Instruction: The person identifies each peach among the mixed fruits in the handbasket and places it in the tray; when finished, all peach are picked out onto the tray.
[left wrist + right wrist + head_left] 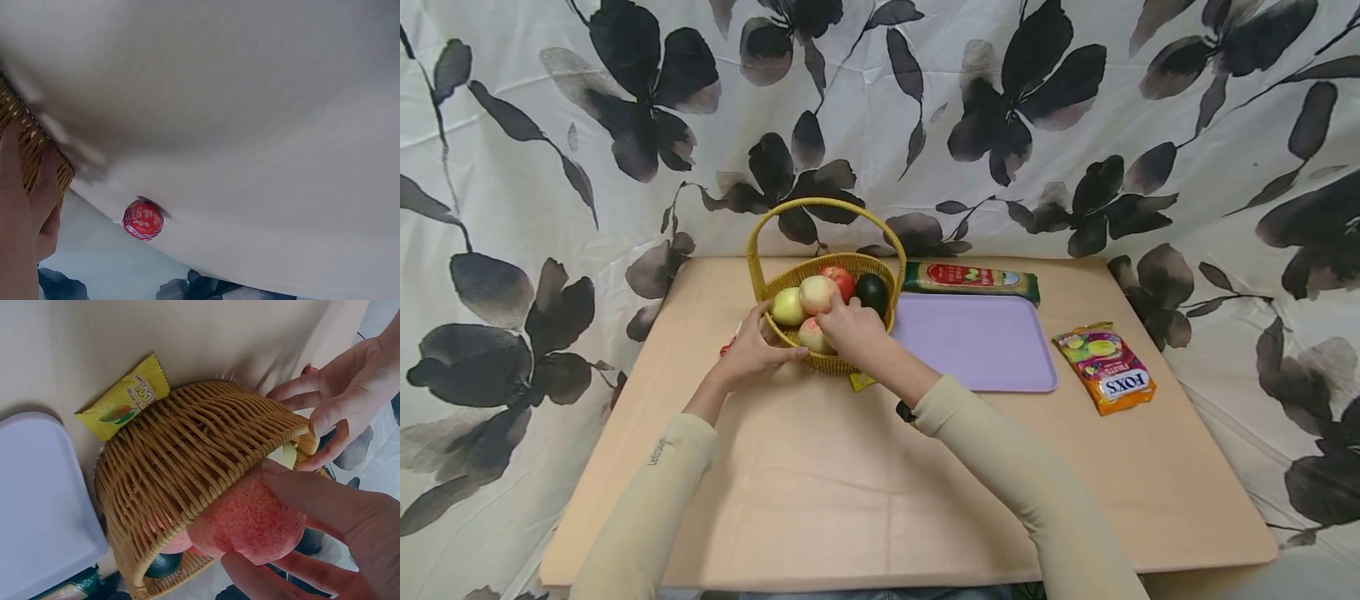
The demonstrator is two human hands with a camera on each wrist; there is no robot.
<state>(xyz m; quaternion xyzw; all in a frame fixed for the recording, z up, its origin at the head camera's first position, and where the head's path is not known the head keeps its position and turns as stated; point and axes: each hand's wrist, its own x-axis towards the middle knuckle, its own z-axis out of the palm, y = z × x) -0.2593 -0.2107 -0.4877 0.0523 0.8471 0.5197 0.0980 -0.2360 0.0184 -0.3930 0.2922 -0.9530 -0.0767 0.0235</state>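
A yellow wicker basket [822, 363] with a tall handle holds fruit at the table's back. Inside lie a green-yellow fruit [787, 307], a red fruit [838, 282], a dark green avocado-like fruit [872, 292] and two pinkish peaches. My left hand [747, 350] holds the basket's left side, thumb near the rim in the right wrist view and fingers against the wicker wall. Over the basket, my right hand [859, 335] grips the upper peach [247, 519] between thumb and fingers. The lower peach [814, 335] is partly covered by that hand.
A lilac tray [973, 342] lies right of the basket, a green packet with a red label [970, 278] behind it. Farther right is a FOX'S sweets bag [1105, 368]. A small yellow wrapper [128, 397] touches the basket's base; a red round-wrapped sweet [143, 219] lies left.
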